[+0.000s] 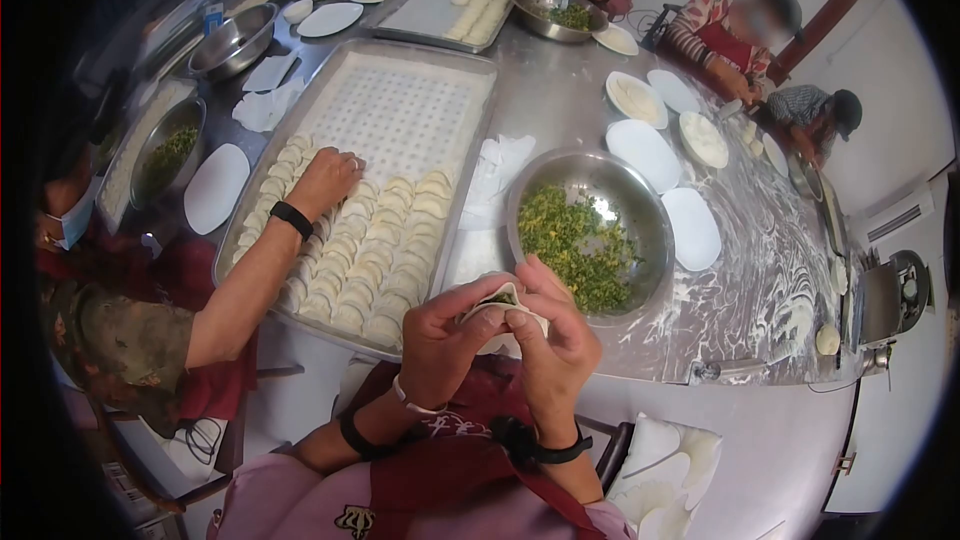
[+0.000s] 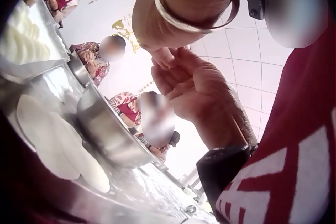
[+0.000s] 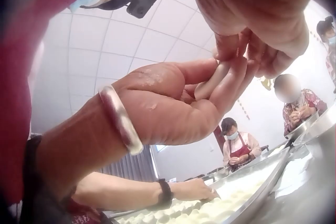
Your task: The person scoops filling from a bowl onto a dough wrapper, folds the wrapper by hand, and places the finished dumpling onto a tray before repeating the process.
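Grips a half-folded dumpling (image 1: 500, 302) in the left hand (image 1: 435, 325) and the right hand (image 1: 555, 340), both curled round it, at the near edge of the table (image 1: 650, 365). Finds little room ahead: filling bowl (image 1: 655, 202) just beyond the knuckles, dumpling tray (image 1: 400, 100) to the left with another person's hand (image 1: 325, 180) on it, wrappers (image 1: 692, 230) to the right. Hides the dumpling from the left wrist view behind the right hand; shows there only the bowl's outer wall. Catches the tray's rim from below in the right wrist view.

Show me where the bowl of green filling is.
Head view: the filling bowl sits right of the dumpling tray, just beyond the half-folded dumpling.
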A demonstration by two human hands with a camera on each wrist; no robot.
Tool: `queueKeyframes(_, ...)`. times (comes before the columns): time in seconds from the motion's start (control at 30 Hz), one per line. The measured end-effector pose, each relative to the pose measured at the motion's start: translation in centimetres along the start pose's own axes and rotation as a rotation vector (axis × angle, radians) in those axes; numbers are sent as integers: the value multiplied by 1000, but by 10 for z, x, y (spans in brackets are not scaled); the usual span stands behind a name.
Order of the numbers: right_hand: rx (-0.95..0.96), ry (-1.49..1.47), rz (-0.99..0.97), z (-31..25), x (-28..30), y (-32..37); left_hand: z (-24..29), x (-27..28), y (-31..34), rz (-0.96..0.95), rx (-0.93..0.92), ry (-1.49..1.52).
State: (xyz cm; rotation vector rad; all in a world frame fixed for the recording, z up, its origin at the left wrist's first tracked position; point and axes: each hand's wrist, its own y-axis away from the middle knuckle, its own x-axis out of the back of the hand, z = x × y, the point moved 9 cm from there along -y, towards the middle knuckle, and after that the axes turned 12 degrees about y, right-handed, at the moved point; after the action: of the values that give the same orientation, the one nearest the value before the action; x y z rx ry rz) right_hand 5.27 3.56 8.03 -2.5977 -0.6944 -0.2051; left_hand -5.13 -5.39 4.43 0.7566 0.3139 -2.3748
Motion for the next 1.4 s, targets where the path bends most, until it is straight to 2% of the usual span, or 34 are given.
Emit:
queueKeyframes(0.17, 36, -47, -21, -2, 2, -2, -2, 0, 0, -49, 33, -92)
queueKeyframes(0.37, 90, 66, -78, 8, 2, 2, -2, 3, -2, -47, 39, -155)
queueKeyframes(0.47, -64, 55, -100, 8, 3, -3, -1, 4, -2, -49, 87, -97)
queueKeyframes(0.67, -20, 26, -197, 11, -5, -4, 1, 0, 0, -85, 93, -131)
queueKeyframes(0.87, 82, 118, -170, 4, -4, -4, 5, -2, -1, -172, 136, -338)
queueKeyframes(0.97, 91, 86, -183, 4, -5, -2, 14, -13, -4, -312, 42, -441)
queueKeyframes(1.07, 197, 157, -194, -1, -5, -1, 15, -13, -5, -404, 6, -567)
queueKeyframes(1.17, 181, 259, -227, -3, -7, -1, 2, -1, -8, -404, 185, -513)
queueKeyframes(1.27, 132, 258, -221, -10, -7, -5, 9, -3, -11, -364, 157, -450)
queueKeyframes(1.37, 173, 289, -303, -14, -14, -7, 8, -3, -9, -333, 191, -424)
queueKeyframes(1.4, 152, 257, -288, -11, -11, -6, 7, -3, -8, -311, 226, -330)
